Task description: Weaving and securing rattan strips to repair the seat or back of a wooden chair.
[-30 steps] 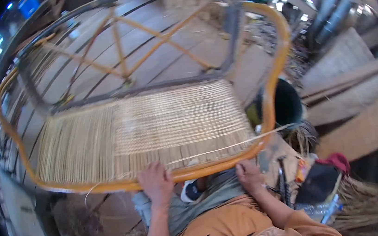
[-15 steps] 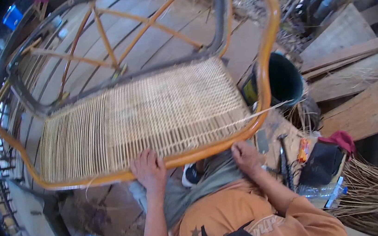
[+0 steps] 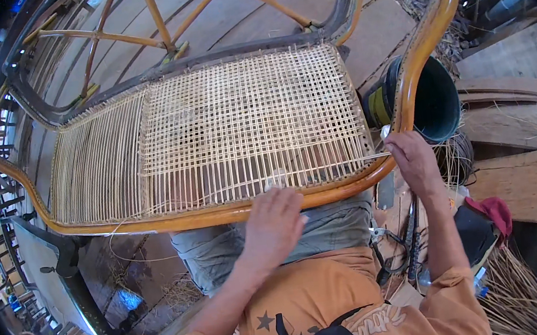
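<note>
A rattan chair frame (image 3: pixel 221 212) with an orange-brown varnished rail lies across my lap. Pale cane strands form its woven panel (image 3: pixel 230 119); the middle and right are a crossed grid, while the left part and front strip show strands running only one way. My left hand (image 3: pixel 271 223) lies over the front rail, fingers stretched out toward the strands, with nothing visible held. At the panel's front right corner, my right hand (image 3: pixel 417 160) pinches the end of a cane strand (image 3: pixel 376 156) beside the curved rail.
A dark green bucket (image 3: pixel 434 105) stands beyond the right rail. Scissors (image 3: pixel 390 249), a dark bag (image 3: pixel 474 227), a red cloth (image 3: pixel 494 216) and a bundle of dry cane (image 3: pixel 510 282) are at my right. Wooden boards (image 3: pixel 522 188) lie farther right. A loose strand loops below the left rail.
My left hand has moved right along the front rail. The right hand has come up from the rail's underside to the corner and taken hold of the strand. The view has shifted closer.
</note>
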Available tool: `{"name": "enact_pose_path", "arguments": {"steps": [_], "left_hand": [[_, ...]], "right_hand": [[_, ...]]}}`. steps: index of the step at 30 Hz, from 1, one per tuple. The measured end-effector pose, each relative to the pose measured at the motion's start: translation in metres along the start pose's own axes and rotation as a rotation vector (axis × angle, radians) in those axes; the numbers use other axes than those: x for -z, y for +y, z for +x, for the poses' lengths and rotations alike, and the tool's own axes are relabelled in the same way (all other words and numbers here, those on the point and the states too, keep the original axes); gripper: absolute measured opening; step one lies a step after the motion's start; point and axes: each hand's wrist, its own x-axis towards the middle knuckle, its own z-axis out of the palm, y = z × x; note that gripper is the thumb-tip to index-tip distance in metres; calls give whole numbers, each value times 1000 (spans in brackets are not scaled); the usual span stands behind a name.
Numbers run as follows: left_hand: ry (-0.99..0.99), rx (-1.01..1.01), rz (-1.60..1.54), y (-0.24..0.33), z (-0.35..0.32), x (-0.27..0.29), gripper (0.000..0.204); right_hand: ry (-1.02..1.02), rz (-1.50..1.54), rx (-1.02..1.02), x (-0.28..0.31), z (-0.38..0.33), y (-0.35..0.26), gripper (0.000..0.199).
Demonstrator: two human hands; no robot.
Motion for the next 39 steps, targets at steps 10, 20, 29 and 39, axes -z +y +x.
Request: {"name": "enact_pose_path", "arguments": {"steps": [10,20,29,39], "left_hand": [[34,138,24,-51,-44,48,31],[135,521,361,-177,-101,113,26],[-74,518,266,-192,-89,143,38],[-371,701,-74,-239,-68,158,34]], "right_hand": [[-378,-314,51,-25,19,34,10],[-446,-300,2,-28,22,29,6],[-471,-276,-109,-23,19,39,8],[-456,-111,-235,-21,17,35,16]]}}
